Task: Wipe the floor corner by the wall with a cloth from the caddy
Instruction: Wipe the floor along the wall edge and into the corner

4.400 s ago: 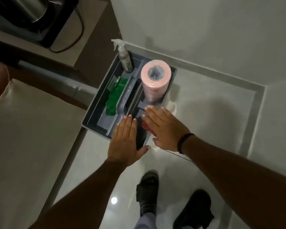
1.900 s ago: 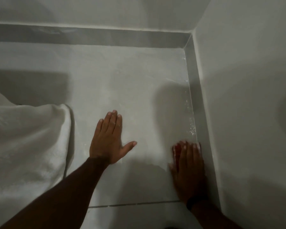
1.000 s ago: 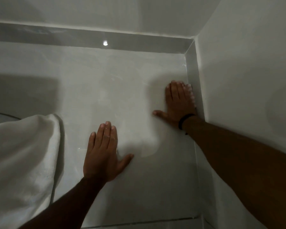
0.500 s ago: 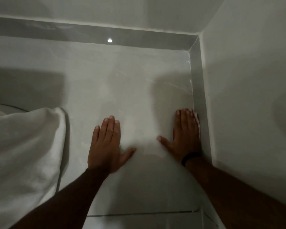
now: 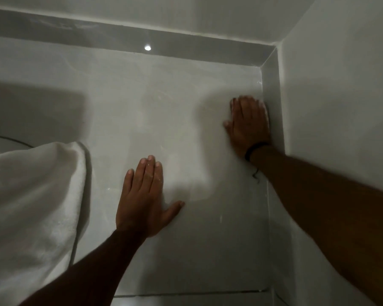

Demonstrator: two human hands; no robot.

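Both palms are down flat: our left hand (image 5: 145, 195) braces, spread, on the floor (image 5: 164, 111); our right hand (image 5: 249, 124) presses beside the skirting (image 5: 272, 102), cloth hidden beneath. Wiping underway, far corner remaining.

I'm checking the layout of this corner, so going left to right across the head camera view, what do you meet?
White towel → left hand flat on the floor → right hand flat on the floor against the baseboard → baseboard → right wall.
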